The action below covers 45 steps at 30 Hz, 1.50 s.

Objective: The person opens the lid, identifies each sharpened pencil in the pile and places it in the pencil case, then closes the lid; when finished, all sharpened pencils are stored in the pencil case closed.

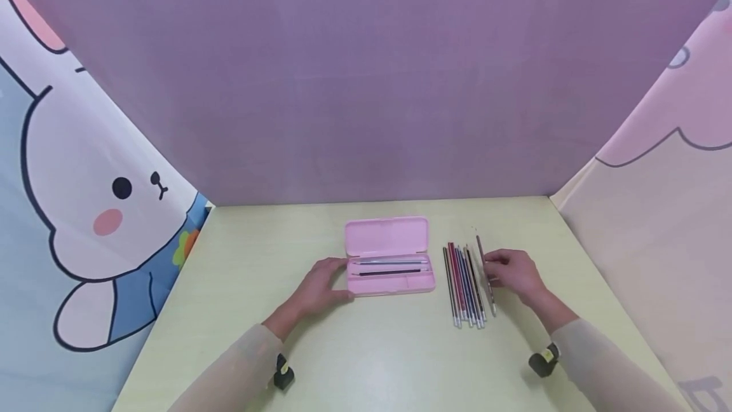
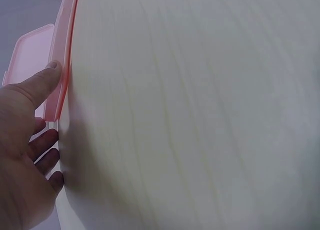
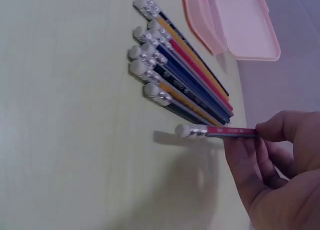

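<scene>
A pink pencil case [image 1: 391, 283] lies with its lid raised at the back, two pencils in its tray. My left hand [image 1: 320, 286] holds the case's left end. In the left wrist view the thumb [image 2: 44, 82] presses the case's outer wall, while the other fingers are partly hidden behind it. My right hand [image 1: 515, 273] pinches one red-and-grey pencil [image 3: 231, 132] between thumb and fingers, its white eraser end pointing away from the hand. Beside it, to the left, lies a row of several pencils [image 1: 464, 288], their eraser ends toward the person.
The case and pencils lie on a pale wood-grain table [image 1: 366, 348]. A purple panel [image 1: 377, 81] rises behind the table. Printed cloth with a cartoon rabbit [image 1: 108, 164] hangs at the left, and pink-and-cream cloth [image 1: 669, 221] at the right.
</scene>
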### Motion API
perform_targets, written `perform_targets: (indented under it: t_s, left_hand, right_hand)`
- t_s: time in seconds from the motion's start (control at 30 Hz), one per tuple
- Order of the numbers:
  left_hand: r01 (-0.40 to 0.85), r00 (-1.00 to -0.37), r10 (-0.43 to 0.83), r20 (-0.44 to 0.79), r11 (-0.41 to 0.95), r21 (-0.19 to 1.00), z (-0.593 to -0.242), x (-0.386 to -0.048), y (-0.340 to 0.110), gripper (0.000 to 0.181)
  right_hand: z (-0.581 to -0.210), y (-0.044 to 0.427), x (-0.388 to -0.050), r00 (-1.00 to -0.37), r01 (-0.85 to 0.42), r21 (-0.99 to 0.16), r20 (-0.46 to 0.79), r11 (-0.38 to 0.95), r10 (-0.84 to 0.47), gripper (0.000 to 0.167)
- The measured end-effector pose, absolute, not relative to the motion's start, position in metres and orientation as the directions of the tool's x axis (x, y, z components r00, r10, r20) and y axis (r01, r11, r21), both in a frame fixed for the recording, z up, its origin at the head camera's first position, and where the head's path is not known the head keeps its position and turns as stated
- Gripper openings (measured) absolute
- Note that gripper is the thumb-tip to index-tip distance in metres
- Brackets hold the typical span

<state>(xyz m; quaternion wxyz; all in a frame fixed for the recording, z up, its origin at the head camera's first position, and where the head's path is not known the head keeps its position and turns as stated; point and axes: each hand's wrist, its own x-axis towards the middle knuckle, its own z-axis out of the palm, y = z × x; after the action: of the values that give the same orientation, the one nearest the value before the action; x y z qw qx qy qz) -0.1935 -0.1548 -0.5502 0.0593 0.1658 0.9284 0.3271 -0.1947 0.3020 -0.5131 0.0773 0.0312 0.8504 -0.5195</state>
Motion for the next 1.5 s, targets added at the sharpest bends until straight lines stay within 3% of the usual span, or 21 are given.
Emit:
perform_targets:
  t_s: [0.3, 0.67, 1.03, 1.5]
  left_hand:
    - [0.267, -0.935, 0.354, -0.023, 0.744, 0.613, -0.549, -0.193, -0.156, 0.086]
    - [0.273, -0.933, 0.359, -0.026, 0.752, 0.600, -0.548, -0.193, -0.157, 0.086]
    - [0.276, -0.934, 0.357, -0.024, 0.761, 0.587, -0.552, -0.196, -0.156, 0.086]
    - [0.275, -0.933, 0.360, -0.027, 0.757, 0.592, -0.547, -0.197, -0.155, 0.086]
  right_hand:
    - [-0.489, 0.289, -0.203, -0.983, 0.015, -0.895, -0.095, 0.445, -0.158, 0.036]
    - [-0.469, 0.254, -0.224, -0.949, -0.140, -0.771, -0.074, 0.621, -0.305, 0.026]
    - [-0.480, 0.207, -0.254, -0.864, -0.352, -0.699, -0.012, 0.622, -0.503, 0.017]
    - [-0.497, 0.156, -0.272, -0.805, -0.393, -0.691, -0.061, 0.607, -0.591, 0.015]
